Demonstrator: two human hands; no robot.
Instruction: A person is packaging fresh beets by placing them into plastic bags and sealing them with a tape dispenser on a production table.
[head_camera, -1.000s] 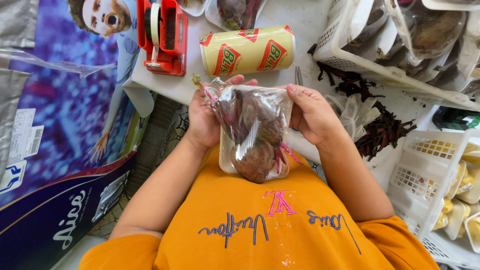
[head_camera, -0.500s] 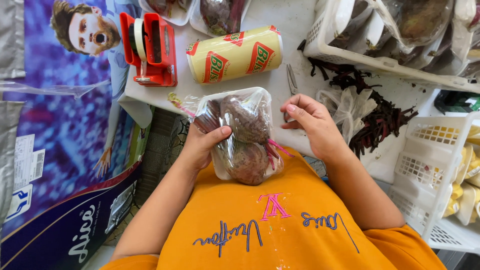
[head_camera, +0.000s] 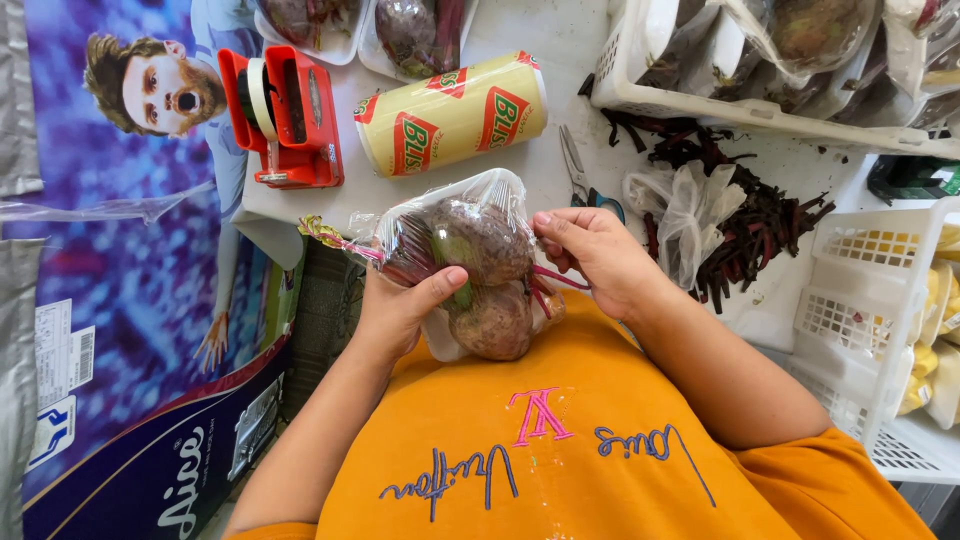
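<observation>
A clear plastic bag of beetroots (head_camera: 478, 262) lies sideways against my orange shirt, its twisted neck pointing left. My left hand (head_camera: 405, 310) grips the bag from below and the left, thumb across its front. My right hand (head_camera: 590, 255) is at the bag's right side, fingers pinched on the plastic and a thin red stem there. The bag holds several dark round roots.
On the white table stand a red tape dispenser (head_camera: 285, 115), a yellow roll of bags (head_camera: 452, 115), scissors (head_camera: 580, 175), loose plastic bags (head_camera: 690, 210) and a heap of dark stem trimmings (head_camera: 760, 215). White baskets (head_camera: 700, 100) sit at the back and right (head_camera: 860, 320).
The bag has swung from upright to lying sideways, neck now to the left. My left hand shifted under it; my right hand moved in and pinched the bag's right side.
</observation>
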